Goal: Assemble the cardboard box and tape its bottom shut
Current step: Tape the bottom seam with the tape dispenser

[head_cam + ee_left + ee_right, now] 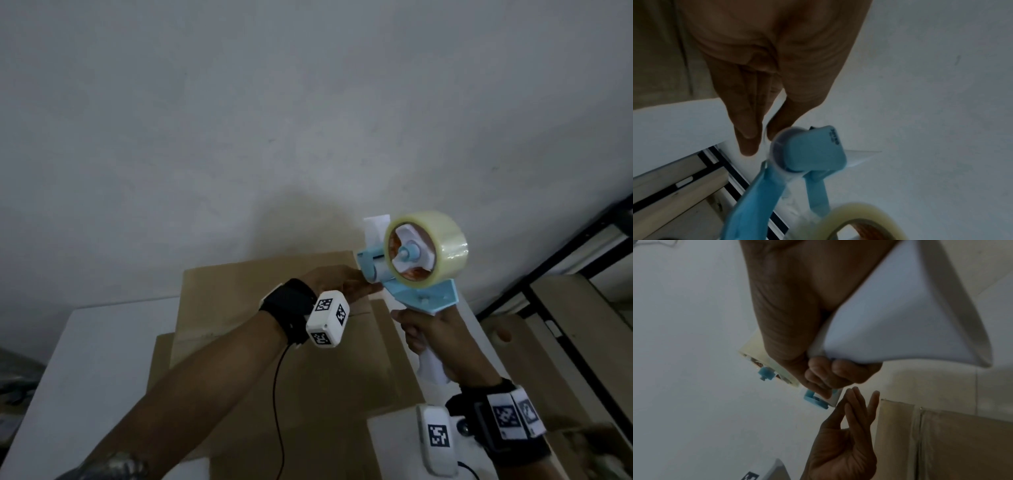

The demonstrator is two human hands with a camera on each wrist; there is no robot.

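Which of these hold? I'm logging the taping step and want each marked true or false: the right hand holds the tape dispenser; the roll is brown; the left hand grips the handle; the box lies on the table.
1. The right hand holds the tape dispenser by its white handle. True.
2. The tape roll is brown. False: it is clear, yellowish.
3. The left hand grips the handle. False: its straight fingers reach toward the dispenser's front end.
4. The cardboard box lies on the white table. True.

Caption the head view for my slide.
Right hand grips a blue-and-white tape dispenser above the brown cardboard box; left hand's straight fingers reach its front.
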